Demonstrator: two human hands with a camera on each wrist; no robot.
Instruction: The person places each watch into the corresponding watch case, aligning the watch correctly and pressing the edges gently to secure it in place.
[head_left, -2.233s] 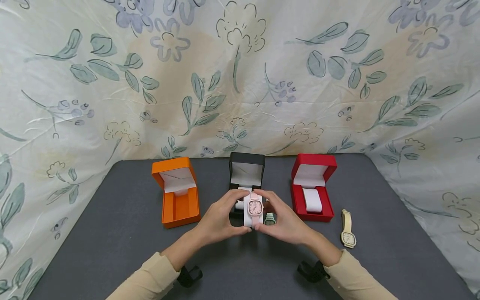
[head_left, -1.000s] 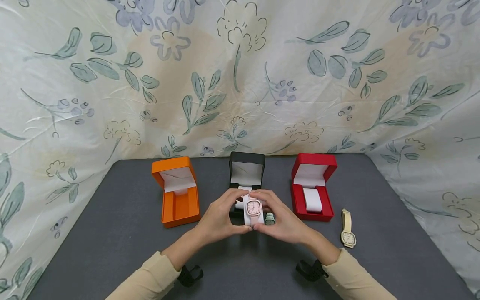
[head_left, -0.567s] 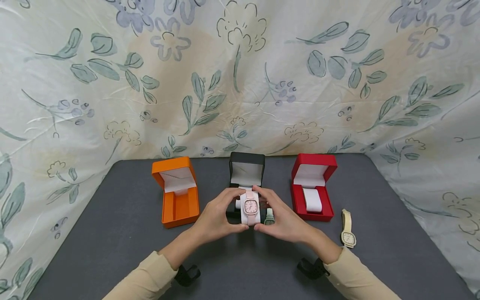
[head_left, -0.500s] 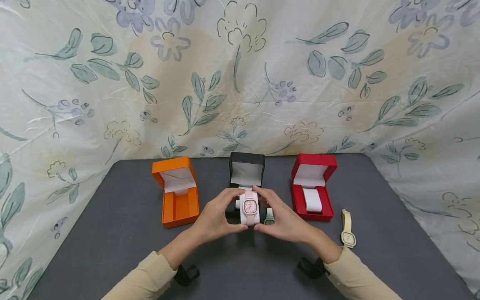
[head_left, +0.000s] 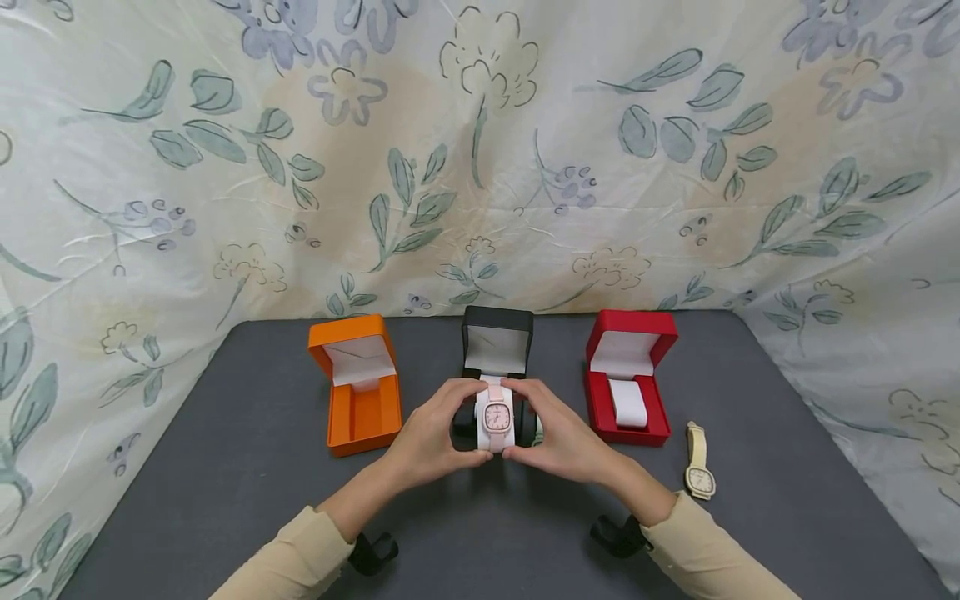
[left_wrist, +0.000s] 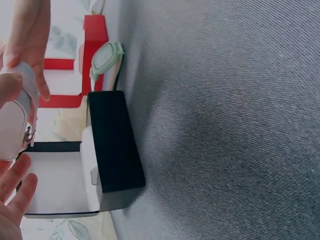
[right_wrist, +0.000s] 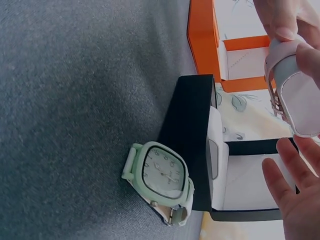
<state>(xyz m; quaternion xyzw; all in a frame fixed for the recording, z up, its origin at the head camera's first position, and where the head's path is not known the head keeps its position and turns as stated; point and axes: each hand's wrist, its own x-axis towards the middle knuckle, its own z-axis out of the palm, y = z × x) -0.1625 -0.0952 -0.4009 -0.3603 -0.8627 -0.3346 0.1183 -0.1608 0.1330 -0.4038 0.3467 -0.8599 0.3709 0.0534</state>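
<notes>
A pink watch (head_left: pixel 497 417) is strapped round a white cushion (head_left: pixel 482 427), its square face turned up toward the head view. My left hand (head_left: pixel 427 433) pinches it from the left, index finger at the top end and thumb at the bottom. The right hand (head_left: pixel 566 437) pinches the other side in the same way. Just behind stands an open black watch box (head_left: pixel 497 318), whose own white cushion (left_wrist: pixel 89 167) shows in the left wrist view. A green watch (right_wrist: pixel 164 172) lies against the black box, mostly hidden by my right hand in the head view.
An open orange box (head_left: pixel 363 417) without a cushion stands to the left on the grey table (head_left: pixel 225 483). To the right are an open red box (head_left: pixel 600 408) holding a white cushion (head_left: pixel 628 403) and a cream watch (head_left: pixel 699 462). A floral cloth (head_left: pixel 480 167) hangs behind.
Both hands have shifted the pink watch and its cushion slightly left, now in front of the middle of the black box. The green watch is more covered by the right hand in the head view.
</notes>
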